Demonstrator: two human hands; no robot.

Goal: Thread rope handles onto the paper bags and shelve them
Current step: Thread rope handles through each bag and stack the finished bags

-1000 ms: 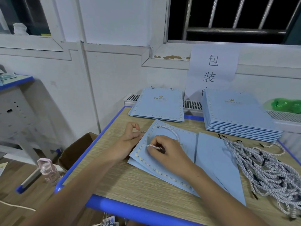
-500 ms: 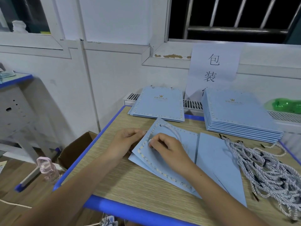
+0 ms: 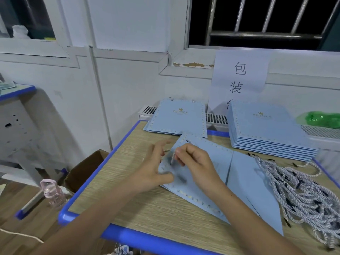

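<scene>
Looking down from the head view, the loop of twisted white rope handle that arched over the flat light-blue paper bag a second ago has shrunk to a short stub at the bag's near-left edge, so the cord has likely been drawn down through its hole. The right hand pinches that stub between thumb and fingertips. The left hand, which was pinching the cord beside the bag, now holds the bag's left edge, thumb on top; whether its blurred fingers hold cord I cannot tell. This end seems nearly seated.

Counted: one bag in work on the wood-grain table with blue rim, one stack of handled bags at the back, one taller stack of blue bags to its right, one heap of loose rope handles, too tangled to count.
</scene>
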